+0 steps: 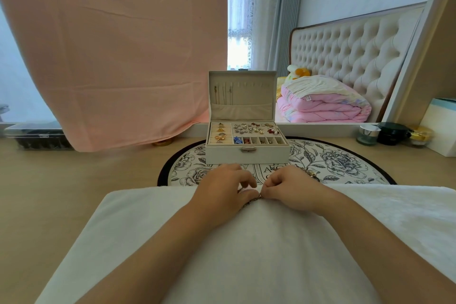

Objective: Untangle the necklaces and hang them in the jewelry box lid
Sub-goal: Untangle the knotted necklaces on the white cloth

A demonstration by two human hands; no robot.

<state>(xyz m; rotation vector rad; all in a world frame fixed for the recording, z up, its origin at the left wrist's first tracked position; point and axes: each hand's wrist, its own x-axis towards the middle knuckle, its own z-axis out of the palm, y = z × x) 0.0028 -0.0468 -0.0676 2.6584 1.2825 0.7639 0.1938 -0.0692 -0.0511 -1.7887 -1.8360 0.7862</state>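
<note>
Bedroom, wood desk (74, 192) | white towel (246, 254) | L grip (222, 187) + R grip (293, 186) pinched shut on necklace chain (255, 198) | jewelry box (246, 153) open

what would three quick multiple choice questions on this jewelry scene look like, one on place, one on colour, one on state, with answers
1. Where does the cream rectangular jewelry box stand?
A. on the round black-and-white floral mat
B. on the white towel
C. on the bed

2. What colour is the large hanging cloth on the left?
A. green
B. pink
C. navy

3. How is the box lid?
A. shut and latched
B. lying off beside the box
C. open and upright

Answers:
1 A: the round black-and-white floral mat shows under and around the box base.
2 B: the large hanging cloth is pale pink.
3 C: the box lid stands up behind the tray with thin chains hanging at its left, while the left hand and right hand pinch a dark beaded chain over the white towel.
</note>
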